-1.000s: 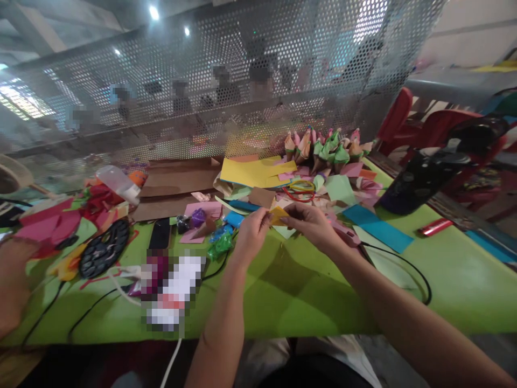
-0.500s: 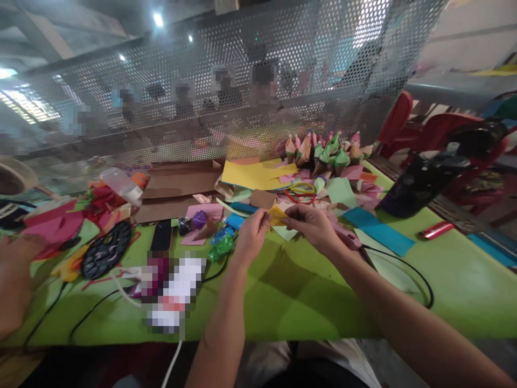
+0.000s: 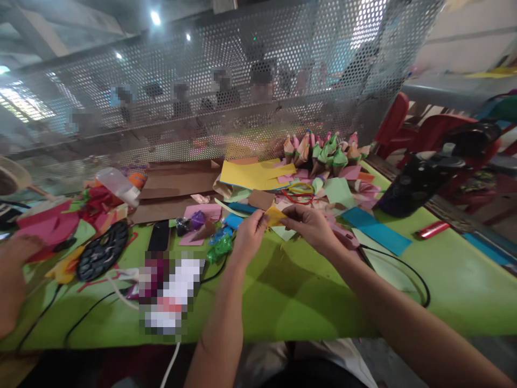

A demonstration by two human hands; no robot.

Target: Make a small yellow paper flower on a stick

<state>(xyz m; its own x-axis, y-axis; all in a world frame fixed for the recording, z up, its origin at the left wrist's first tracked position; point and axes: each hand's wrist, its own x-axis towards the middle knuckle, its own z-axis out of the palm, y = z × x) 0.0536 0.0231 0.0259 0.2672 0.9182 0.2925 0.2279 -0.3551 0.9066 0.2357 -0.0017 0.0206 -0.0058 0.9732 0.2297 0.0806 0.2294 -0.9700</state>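
1. Hardly anything has shifted: left hand and right hand stay pinched together on the small yellow paper, just above the table.
2. It is a fingertip hold only, so an uneven pull could, I'd guess, slip or tear it.
3. Just left of the yellow paper lies a green wrapper, with rubber bands beyond.
4. To its right, a black cable lies close under the right forearm and could snag.
5. Far to its left is another person's hand.

Yellow paper piece, lime-green table, blue sheet, red lighter, black cable.
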